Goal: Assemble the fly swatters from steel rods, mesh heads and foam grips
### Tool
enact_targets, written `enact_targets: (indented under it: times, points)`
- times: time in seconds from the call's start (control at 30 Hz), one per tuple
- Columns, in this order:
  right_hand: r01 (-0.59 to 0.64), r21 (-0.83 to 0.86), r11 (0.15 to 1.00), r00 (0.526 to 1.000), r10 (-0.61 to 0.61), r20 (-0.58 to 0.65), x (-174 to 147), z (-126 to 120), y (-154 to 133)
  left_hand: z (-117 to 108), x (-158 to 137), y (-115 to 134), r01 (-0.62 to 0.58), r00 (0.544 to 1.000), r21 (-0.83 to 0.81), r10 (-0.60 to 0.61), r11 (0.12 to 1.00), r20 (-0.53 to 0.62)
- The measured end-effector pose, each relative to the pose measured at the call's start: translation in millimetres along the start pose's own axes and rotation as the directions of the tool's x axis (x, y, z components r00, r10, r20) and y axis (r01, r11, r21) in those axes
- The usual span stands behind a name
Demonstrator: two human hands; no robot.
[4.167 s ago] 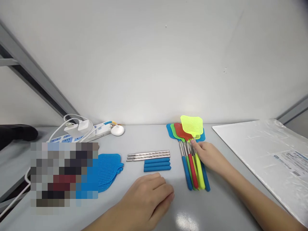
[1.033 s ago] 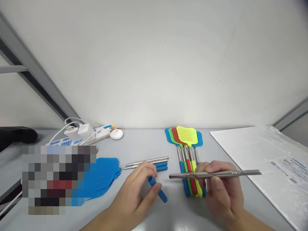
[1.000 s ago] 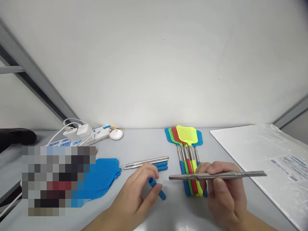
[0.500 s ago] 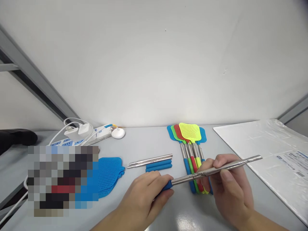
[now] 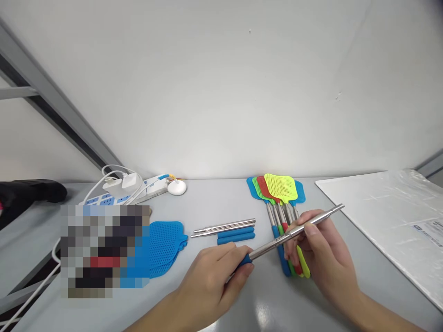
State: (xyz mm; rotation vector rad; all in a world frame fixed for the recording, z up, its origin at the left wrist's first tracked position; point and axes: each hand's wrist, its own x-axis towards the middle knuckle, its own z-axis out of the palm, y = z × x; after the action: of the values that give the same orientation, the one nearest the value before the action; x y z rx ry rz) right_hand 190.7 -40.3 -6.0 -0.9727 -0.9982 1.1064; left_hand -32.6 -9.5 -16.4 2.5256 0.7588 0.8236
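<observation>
My left hand (image 5: 218, 276) is closed around a blue handle grip (image 5: 245, 261), most of which its fingers cover. From that grip a silver metal rod (image 5: 268, 248) runs up to the right, and the fingers of my right hand (image 5: 321, 253) pinch it along its middle. The rod's narrower tip sticks out past my right hand. Behind my right hand lies a fan of fly swatters (image 5: 282, 188) with blue, green, red and yellow heads. Beyond my left hand rest loose metal rods (image 5: 224, 227) and loose blue grips (image 5: 236, 235).
Blue swatter heads (image 5: 166, 246) are stacked at the left, beside a pixelated patch. A power strip (image 5: 155, 188) with white cables and a white round device (image 5: 176, 187) stand near the wall. A plastic-wrapped white board (image 5: 374, 198) covers the right side of the table.
The rod now tilts up more steeply, and its far end has come leftward and upward. My right hand has moved slightly left along with it. The whole view has shifted a little.
</observation>
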Motion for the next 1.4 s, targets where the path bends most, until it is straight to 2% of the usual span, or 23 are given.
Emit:
enact_targets:
  times: [0.13,0.2,0.3,0.33,0.4,0.47,0.6,0.67,0.77,0.87,0.97,1.1,1.23,1.4]
  points:
    - [-0.027,-0.067,0.997,0.997,0.032,0.075,3.6,-3.8,-2.8,-1.5,1.2,5.0,0.03,0.998,-0.012,-0.029,0.999,0.057]
    - [-0.032,-0.141,0.99,0.982,0.057,0.18,1.1,-3.6,-3.3,-2.4,1.8,7.6,0.063,0.995,-0.028,-0.06,0.998,0.078]
    - [-0.056,-0.239,0.969,0.912,0.147,0.383,-5.0,-1.1,-2.4,-2.9,2.3,10.2,0.094,0.985,-0.056,-0.084,0.994,0.154]
    - [-0.064,-0.261,0.963,0.893,0.172,0.416,-6.7,-0.4,-1.9,-2.8,2.4,11.0,0.106,0.979,-0.058,-0.094,0.993,0.18]
    - [-0.051,-0.302,0.952,0.895,0.178,0.41,-9.2,-0.4,-1.3,-1.8,2.7,12.8,0.127,0.974,-0.055,-0.114,0.99,0.198]
    - [0.007,-0.346,0.938,0.914,0.134,0.384,-11.1,-1.5,-1.7,0.3,3.4,15.3,0.127,0.979,-0.062,-0.115,0.99,0.167]
    - [0.116,-0.371,0.921,0.936,0.024,0.352,-16.0,2.2,-6.0,8.0,4.2,20.9,0.019,0.999,-0.136,-0.012,0.99,0.051]
    - [0.134,-0.321,0.938,0.943,-0.021,0.331,-18.0,10.9,-10.2,12.1,3.9,23.0,0.015,0.999,-0.167,-0.007,0.986,0.044]
    - [0.015,-0.107,0.994,0.952,0.019,0.304,-17.7,31.9,-19.8,14.6,3.4,25.3,0.098,0.993,-0.204,-0.082,0.974,0.085]
    - [-0.174,0.122,0.977,0.95,0.134,0.281,-13.8,55.7,-30.9,12.3,4.2,25.8,0.126,0.992,-0.275,-0.12,0.953,0.039]
    - [-0.193,0.203,0.96,0.953,0.134,0.273,-8.8,73.6,-36.3,9.4,5.8,23.6,0.115,0.991,-0.284,-0.13,0.952,-0.035]
    - [-0.143,0.175,0.974,0.958,0.092,0.271,-4.1,81.4,-31.6,9.1,7.3,16.7,0.097,0.993,-0.194,-0.108,0.976,-0.047]
    - [-0.121,0.116,0.986,0.959,0.085,0.27,-3.2,80.2,-27.5,8.0,6.8,12.2,0.138,0.99,-0.098,-0.136,0.986,0.03]
    - [-0.063,0.033,0.997,0.951,0.05,0.305,-9.4,79.2,-25.8,4.3,6.0,14.0,0.141,0.986,-0.136,-0.126,0.981,0.108]
